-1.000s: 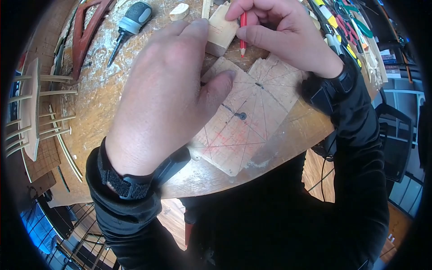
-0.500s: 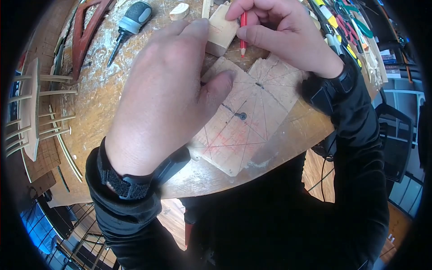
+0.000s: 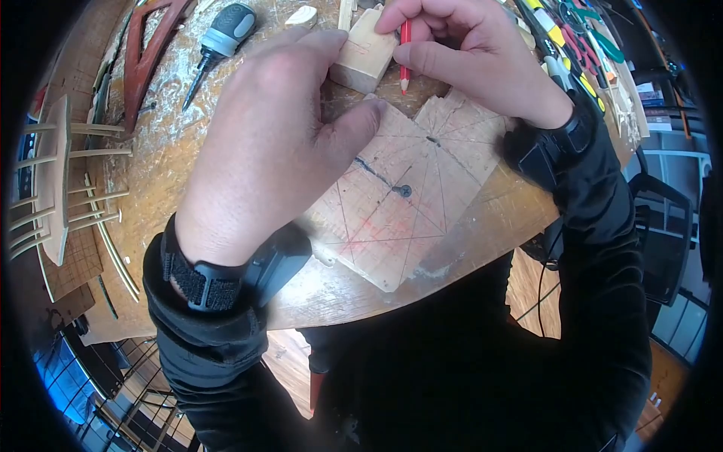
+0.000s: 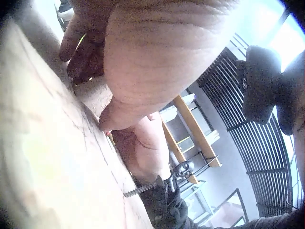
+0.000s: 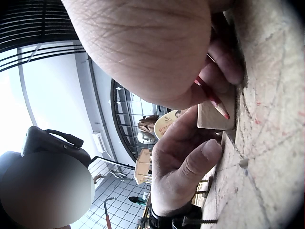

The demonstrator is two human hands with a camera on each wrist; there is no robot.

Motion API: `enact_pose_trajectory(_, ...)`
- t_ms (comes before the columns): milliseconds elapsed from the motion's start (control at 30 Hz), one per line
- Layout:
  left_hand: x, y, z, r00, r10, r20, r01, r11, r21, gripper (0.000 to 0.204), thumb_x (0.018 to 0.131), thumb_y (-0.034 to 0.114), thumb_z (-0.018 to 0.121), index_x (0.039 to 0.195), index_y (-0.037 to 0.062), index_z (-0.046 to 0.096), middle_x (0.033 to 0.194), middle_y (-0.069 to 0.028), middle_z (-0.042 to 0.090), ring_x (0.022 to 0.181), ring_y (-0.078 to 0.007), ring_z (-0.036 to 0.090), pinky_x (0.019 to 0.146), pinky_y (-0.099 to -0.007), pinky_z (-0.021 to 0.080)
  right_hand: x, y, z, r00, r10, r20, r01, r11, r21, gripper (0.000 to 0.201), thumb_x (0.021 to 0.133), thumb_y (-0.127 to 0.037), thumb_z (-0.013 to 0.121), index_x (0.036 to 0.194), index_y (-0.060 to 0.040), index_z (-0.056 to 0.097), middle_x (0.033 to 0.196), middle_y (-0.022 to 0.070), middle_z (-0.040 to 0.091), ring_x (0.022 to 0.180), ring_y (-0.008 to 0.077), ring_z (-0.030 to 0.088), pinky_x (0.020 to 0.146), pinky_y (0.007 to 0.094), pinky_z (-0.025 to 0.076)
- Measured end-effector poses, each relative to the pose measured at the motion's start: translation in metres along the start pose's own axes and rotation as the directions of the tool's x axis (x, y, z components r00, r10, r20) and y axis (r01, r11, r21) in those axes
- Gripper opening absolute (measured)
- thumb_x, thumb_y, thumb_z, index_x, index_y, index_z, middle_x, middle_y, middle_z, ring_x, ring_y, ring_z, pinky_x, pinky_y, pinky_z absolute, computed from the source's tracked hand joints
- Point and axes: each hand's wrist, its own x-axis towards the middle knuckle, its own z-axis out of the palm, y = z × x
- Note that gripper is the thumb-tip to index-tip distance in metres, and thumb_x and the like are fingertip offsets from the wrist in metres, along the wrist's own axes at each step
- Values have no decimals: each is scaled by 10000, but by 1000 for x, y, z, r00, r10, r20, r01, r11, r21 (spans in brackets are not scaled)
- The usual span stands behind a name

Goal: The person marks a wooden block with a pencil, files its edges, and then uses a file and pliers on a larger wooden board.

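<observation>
Wood block [image 3: 365, 49], 1 pc. Head view: on bench [image 3: 158, 188], just past lined board [image 3: 392, 256]; R. hand [image 3: 482, 66] pinching red pencil [image 3: 406, 56]; L. hand [image 3: 263, 143] loose, fingers at block's side, thumb off. L. wrist view: screw [image 4: 140, 190] upright in board. R. wrist view: pencil tip by block.

red pencil [image 3: 404, 74] beside wooden block [image 3: 363, 50]

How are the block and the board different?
The block is small; the board is much bigger.
The block has a few short red marks; the board has many long lines.
A screw stands in the board; none shows on the block.
Both are pale wood.
</observation>
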Motion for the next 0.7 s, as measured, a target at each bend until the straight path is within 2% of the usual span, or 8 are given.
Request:
enact_pose_trajectory(133, 0, 2, 0, 1000, 14, -15, -14, 999, 44, 573, 940, 212, 821, 1376, -95, 613, 1052, -155, 698, 875, -182, 679, 788, -308, 566, -1, 1, 0, 1000, -25, -2, 25, 999, -29, 179, 992, -40, 699, 1167, -18, 670, 844, -42, 645, 735, 20, 580, 641, 185, 459)
enact_pose_trajectory(300, 0, 3, 0, 1000, 13, -21, -12, 999, 43, 587, 933, 233, 825, 1375, -92, 616, 1046, -160, 695, 824, -177, 666, 751, -303, 561, -2, -8, 0, 999, 43, 11, -43, 998, 48, 183, 992, -43, 701, 1171, -23, 668, 850, -46, 643, 750, 18, 575, 647, 184, 455)
enact_pose_trajectory(467, -1, 4, 0, 999, 17, -37, -15, 999, 39, 595, 928, 242, 827, 1380, -85, 618, 1029, -151, 693, 798, -174, 656, 734, -299, 553, -1, -5, 0, 999, 35, 6, -35, 999, 27, 185, 993, -45, 697, 1174, -23, 668, 855, -50, 633, 757, 17, 573, 655, 180, 454)
enact_pose_trajectory(533, -1, 6, -1, 1000, -14, -2, 15, 999, 39, 601, 927, 236, 827, 1397, -74, 615, 1054, -151, 686, 815, -178, 657, 745, -304, 554, -1, -2, -1, 1000, 25, 13, -25, 999, 30, 187, 993, -46, 696, 1176, -23, 668, 856, -52, 629, 757, 16, 571, 657, 180, 454)
enact_pose_trajectory(600, -1, 5, -1, 1000, -12, 7, 12, 999, 51, 618, 924, 231, 830, 1413, -69, 603, 1087, -158, 683, 849, -186, 664, 764, -308, 558, 1, 8, 1, 998, -61, 6, 60, 997, 48, 189, 993, -49, 693, 1179, -25, 669, 854, -52, 625, 753, 16, 569, 657, 182, 458)
enact_pose_trajectory(700, -1, 9, -1, 1000, -14, 12, 13, 999, 47, 648, 919, 217, 834, 1441, -67, 575, 1152, -175, 673, 939, -209, 681, 821, -321, 566, -1, -2, 0, 1000, 26, 8, -26, 1000, 9, 191, 992, -51, 693, 1180, -26, 669, 854, -52, 623, 746, 15, 568, 649, 185, 461)
